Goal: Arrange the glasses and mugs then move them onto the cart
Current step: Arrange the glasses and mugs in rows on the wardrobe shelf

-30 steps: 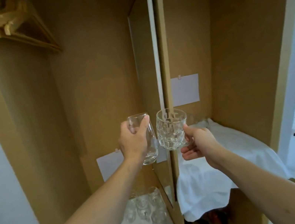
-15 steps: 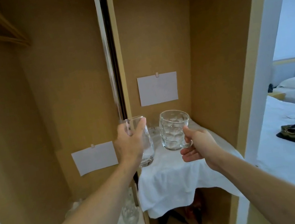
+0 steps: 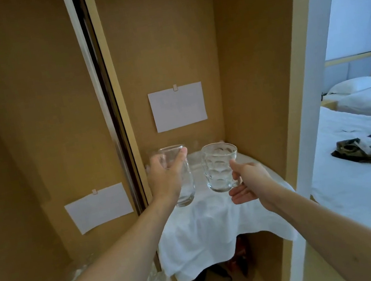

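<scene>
Head view, one moment. Left hand (image 3: 165, 183): closed around a smooth clear glass (image 3: 181, 178), held upright above the white cloth (image 3: 208, 224) that covers the surface. Right hand (image 3: 248, 183): gripping the handle of a dimpled glass mug (image 3: 218, 166), upright, just right of the glass, over the same cloth. Paper sheet (image 3: 177, 107): pinned to the wall behind the cloth.

A shelf (image 3: 286, 243) in the wardrobe's right compartment, draped with white cloth (image 3: 209, 229).
</scene>
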Demonstrator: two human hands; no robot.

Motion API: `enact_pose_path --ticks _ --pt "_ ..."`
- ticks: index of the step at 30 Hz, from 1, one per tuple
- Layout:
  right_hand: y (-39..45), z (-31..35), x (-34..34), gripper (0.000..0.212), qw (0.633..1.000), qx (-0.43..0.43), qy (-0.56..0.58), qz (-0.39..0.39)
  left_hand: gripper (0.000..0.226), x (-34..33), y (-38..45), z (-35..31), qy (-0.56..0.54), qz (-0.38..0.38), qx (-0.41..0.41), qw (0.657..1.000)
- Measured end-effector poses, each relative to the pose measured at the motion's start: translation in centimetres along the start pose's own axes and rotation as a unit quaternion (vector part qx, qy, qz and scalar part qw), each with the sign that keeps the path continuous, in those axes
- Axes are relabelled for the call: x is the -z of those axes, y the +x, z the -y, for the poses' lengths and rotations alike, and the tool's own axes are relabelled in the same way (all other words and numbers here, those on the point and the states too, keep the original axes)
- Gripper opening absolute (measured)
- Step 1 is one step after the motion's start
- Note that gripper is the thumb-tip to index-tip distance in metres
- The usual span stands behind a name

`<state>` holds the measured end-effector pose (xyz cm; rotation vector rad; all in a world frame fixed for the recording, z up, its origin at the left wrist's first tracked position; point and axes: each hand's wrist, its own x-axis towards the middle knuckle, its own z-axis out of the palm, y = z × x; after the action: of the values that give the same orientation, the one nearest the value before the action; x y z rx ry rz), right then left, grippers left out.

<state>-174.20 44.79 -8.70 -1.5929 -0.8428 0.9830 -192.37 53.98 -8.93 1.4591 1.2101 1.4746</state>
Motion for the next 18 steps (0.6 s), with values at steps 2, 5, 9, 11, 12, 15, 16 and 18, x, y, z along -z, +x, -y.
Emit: enact_pose_path --ticks 2,5,9,11,12,15,16,18 --pt "1.7 0.6 0.2 0.049 1.0 0.004 -0.01 -0.012 0.05 -1.3 1.9 0.1 -0.013 0.008 0.005 1.0" --pt "4.5 1.6 0.5 0.05 0.999 0.014 -0.026 -0.028 0.068 -3.3 4.9 0.5 -0.016 0.023 0.015 0.999" --pt "8.6 2.7 0.1 0.049 0.998 0.022 -0.021 -0.047 0.063 -5.3 8.5 1.4 -0.001 0.026 0.017 1.0" --pt "10.4 2.8 -0.7 0.05 0.998 0.019 -0.025 -0.053 0.057 -6.2 10.0 2.2 0.008 0.04 0.023 0.999" --pt "11.2 2.7 -1.1 0.05 0.998 0.016 -0.028 -0.055 0.054 -6.6 10.8 2.9 0.004 0.046 0.026 0.999" --pt "13.5 1.8 -2.0 0.048 0.998 0.004 -0.033 -0.062 0.052 -7.7 12.4 5.8 0.006 0.045 0.037 0.998" --pt "14.0 1.4 -2.2 0.047 0.997 0.0 -0.034 -0.066 0.052 -8.0 12.7 6.9 0.008 0.042 0.043 0.998" --pt "15.0 0.4 -2.7 0.046 0.997 -0.011 -0.034 -0.072 0.056 -8.4 13.0 8.7 0.014 0.041 0.06 0.997"
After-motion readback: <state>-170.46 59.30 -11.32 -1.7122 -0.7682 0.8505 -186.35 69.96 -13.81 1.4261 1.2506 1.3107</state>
